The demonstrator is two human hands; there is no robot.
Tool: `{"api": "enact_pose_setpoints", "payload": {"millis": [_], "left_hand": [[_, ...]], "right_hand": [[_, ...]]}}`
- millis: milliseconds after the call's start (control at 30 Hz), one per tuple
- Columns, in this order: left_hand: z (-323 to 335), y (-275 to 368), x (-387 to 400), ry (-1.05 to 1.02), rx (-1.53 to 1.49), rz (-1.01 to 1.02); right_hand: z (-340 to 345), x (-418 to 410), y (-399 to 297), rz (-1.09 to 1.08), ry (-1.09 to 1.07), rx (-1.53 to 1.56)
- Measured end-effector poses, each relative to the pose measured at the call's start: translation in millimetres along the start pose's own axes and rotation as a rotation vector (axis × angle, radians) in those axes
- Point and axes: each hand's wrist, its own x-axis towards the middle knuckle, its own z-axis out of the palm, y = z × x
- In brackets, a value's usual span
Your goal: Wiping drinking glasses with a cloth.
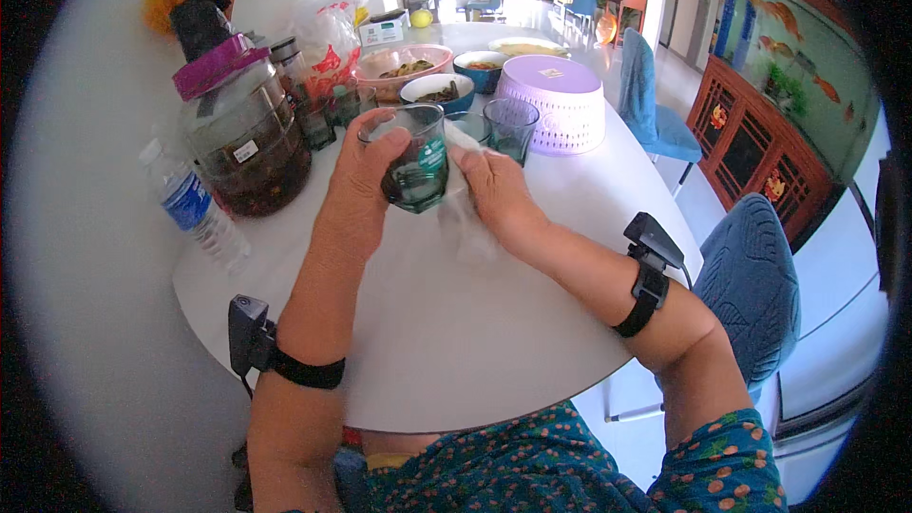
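Above the white table, my left hand grips a dark green glass tumbler by its side, thumb over the rim. A teal sticker with writing is on the tumbler's wall. My right hand pinches a whitish cloth, held against the right side of the tumbler. Part of the cloth hangs below my fingers and looks blurred. Just beyond my right hand stand another glass tumbler and one more glass, partly hidden.
A purple basket sits upside down at the right. Dishes of food, including a pink bowl and a blue bowl, stand behind. At left are a large glass jar and a plastic bottle. Blue chairs flank the table.
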Motion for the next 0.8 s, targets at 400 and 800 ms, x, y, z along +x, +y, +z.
{"api": "enact_pose_setpoints", "payload": {"millis": [400, 800], "left_hand": [[-4.6, -18.5, 4.0, -0.200, 0.089, -0.002], [-13.0, -25.3, -2.1, -0.206, 0.034, -0.017]], "right_hand": [[-0.9, -11.5, -25.9, -0.243, 0.003, 0.107], [-4.3, -12.5, -30.0, -0.240, 0.100, 0.098]]}}
